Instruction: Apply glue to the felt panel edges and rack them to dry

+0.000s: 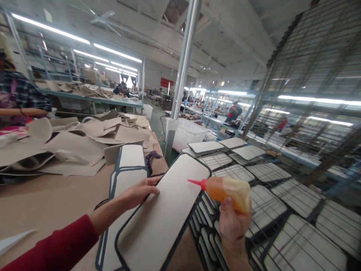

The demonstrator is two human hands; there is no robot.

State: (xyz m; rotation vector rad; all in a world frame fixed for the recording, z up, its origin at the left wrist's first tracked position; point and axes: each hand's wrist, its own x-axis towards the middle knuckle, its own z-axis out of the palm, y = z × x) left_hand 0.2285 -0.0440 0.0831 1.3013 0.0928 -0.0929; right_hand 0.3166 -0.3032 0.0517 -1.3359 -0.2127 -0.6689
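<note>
My left hand (145, 191) grips the left edge of a long white panel (169, 203) with rounded corners and a dark border, thumb on its face. The panel is tilted, raised above a stack of similar white panels (131, 158). In my right hand (234, 222) is a squeeze bottle (225, 190) of amber liquid, lying on its side with its red nozzle pointing left. The nozzle tip is over the upper right part of the panel; I cannot tell whether it touches.
Wire racks (270, 214) bearing several white panels stand at the right, one rack leaning upright. Grey-beige sheet pieces (76, 145) are piled on the brown table (36, 199) at the left. A metal post (180, 75) rises ahead. Another person (22, 94) is at the far left.
</note>
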